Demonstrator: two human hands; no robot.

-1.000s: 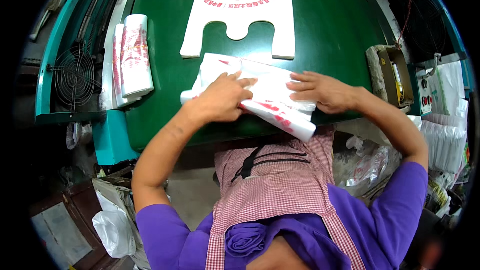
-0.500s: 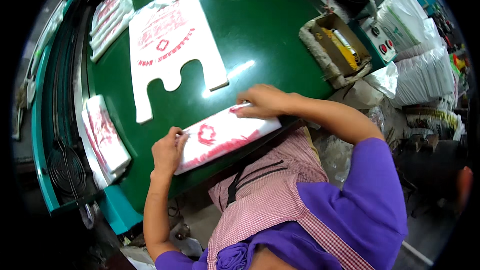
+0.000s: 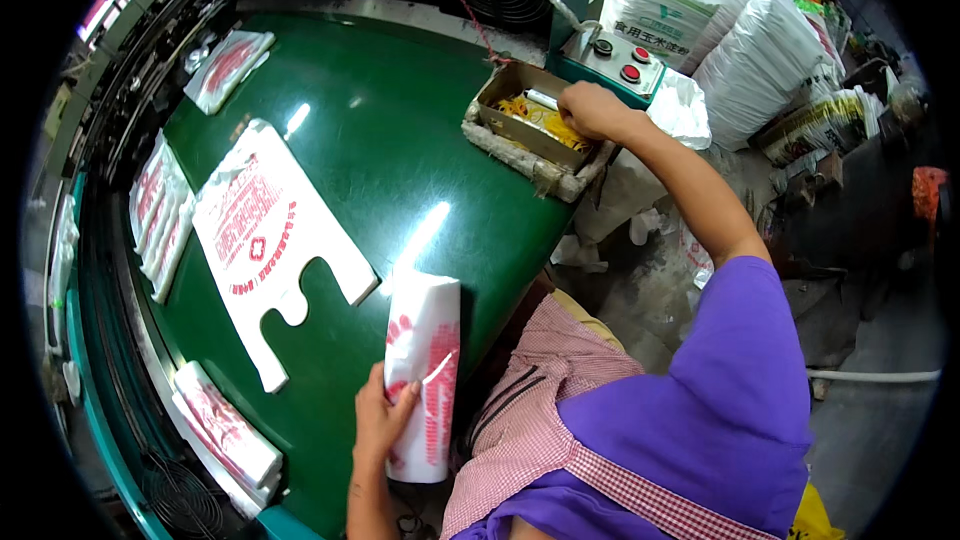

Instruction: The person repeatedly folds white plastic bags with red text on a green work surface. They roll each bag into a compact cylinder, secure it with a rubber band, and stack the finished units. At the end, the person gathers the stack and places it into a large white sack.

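A folded bundle of white plastic carrier bags (image 3: 432, 345) with red print stands lengthwise near the table's front edge. My left hand (image 3: 383, 414) grips its left side, thumb on top and fingers around the edge. At the far right, my right hand (image 3: 592, 112) reaches into an open cardboard box (image 3: 508, 126) of yellow rubber bands (image 3: 556, 126). Its fingers are bent together over the bands; their tips are hidden, so what they pinch cannot be seen. A white marker pen (image 3: 541, 98) lies in the box beside them. Left of the bundle, a flat stack of printed carrier bags (image 3: 262, 215) is spread with its handles toward me.
More folded bag bundles lie along the green table's (image 3: 360, 155) left side: one near (image 3: 225, 425), one farther (image 3: 160, 210), one at the back (image 3: 230, 68). A control box (image 3: 618, 62) with red buttons stands behind the cardboard box. Full white sacks (image 3: 760, 50) fill the back right.
My right hand has left the folded bundle and moved to the box. The bundle has turned from crosswise to lengthwise in my left hand. The view has shifted toward the right.
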